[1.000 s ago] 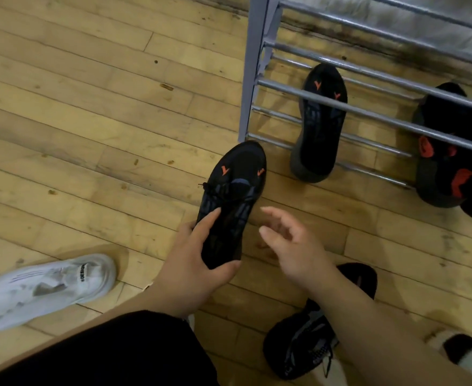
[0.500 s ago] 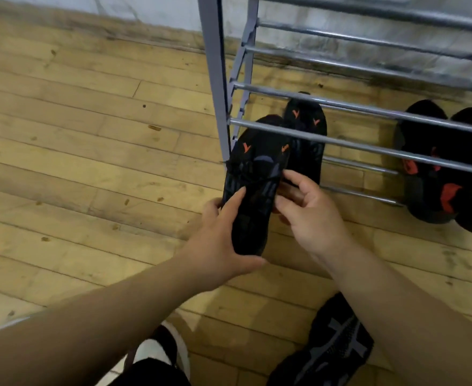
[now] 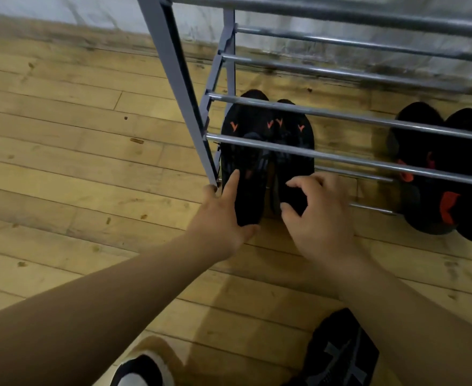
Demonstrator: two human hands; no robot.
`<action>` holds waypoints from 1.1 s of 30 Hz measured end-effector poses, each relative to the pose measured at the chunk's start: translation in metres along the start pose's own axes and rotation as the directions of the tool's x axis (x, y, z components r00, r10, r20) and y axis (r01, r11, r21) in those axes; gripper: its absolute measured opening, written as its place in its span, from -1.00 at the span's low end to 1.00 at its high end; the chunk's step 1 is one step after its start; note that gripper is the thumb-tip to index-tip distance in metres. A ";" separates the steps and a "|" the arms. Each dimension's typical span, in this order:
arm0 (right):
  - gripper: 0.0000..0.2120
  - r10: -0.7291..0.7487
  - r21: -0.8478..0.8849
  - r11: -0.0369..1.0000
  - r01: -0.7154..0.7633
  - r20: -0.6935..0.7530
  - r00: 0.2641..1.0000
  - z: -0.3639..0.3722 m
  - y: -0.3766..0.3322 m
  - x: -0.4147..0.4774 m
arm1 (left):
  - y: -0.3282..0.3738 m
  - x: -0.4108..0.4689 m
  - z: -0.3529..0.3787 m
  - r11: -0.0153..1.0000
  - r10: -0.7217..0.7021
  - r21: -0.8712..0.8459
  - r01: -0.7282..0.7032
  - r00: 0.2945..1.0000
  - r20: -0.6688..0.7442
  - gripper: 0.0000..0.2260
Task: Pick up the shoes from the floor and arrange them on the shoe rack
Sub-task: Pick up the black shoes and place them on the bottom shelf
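Two black shoes with orange marks lie side by side on the lowest tier of the grey metal shoe rack (image 3: 340,160), toes toward the wall. My left hand (image 3: 223,218) holds the heel of the left shoe (image 3: 243,151), thumb on the heel end and fingers along its outer side by the rack's post. My right hand (image 3: 318,213) curls over the heel of the right shoe (image 3: 293,146), its fingertips on the shoe.
A second black pair with red patches (image 3: 438,176) sits on the same tier to the right. A dark shoe with grey stripes (image 3: 340,355) and a black-and-white slipper (image 3: 140,369) lie on the wooden floor near me. The wall runs behind the rack.
The left shoe has gone forward from the floor in front of the rack onto the lowest tier, beside its mate. Both hands moved forward with it; the right now rests on the other shoe's heel.
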State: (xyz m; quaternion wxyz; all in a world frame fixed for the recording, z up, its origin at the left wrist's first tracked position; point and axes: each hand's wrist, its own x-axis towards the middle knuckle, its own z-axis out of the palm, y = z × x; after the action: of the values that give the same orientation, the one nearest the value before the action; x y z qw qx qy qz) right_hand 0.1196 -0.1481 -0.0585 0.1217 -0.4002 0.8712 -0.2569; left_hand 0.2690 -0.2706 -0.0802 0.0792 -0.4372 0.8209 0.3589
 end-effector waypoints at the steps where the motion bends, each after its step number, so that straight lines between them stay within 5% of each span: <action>1: -0.58 0.021 -0.016 1.000 -0.021 0.012 1.000 0.000 0.001 0.000 | -0.003 -0.001 -0.001 0.999 -0.016 -0.035 0.017 0.999 0.027 0.09; 8: -0.32 0.198 0.059 0.973 -0.224 0.287 0.937 0.000 0.006 0.011 | -0.013 -0.003 0.005 0.995 0.014 -0.102 -0.015 1.000 -0.009 -0.04; 17: -0.23 0.258 0.168 0.943 -0.286 0.171 0.951 0.016 0.008 -0.004 | -0.004 0.007 -0.015 0.993 0.115 0.040 -0.112 0.990 -0.082 -0.21; 24: -0.14 0.222 0.136 0.957 -0.255 0.217 0.950 0.017 0.011 -0.003 | 0.002 0.019 -0.015 0.981 0.023 0.193 -0.016 0.999 -0.036 -0.23; 33: -0.17 0.218 0.117 0.965 -0.237 0.150 0.964 0.016 0.004 0.008 | 0.006 0.021 -0.018 0.981 -0.003 0.192 0.016 0.998 -0.067 -0.25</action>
State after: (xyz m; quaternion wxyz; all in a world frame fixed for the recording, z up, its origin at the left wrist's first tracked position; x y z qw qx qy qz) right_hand 0.1183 -0.1573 -0.0741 0.2362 -0.3048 0.8819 -0.2711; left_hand 0.2549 -0.2944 -0.0739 0.0955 -0.4432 0.8518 0.2625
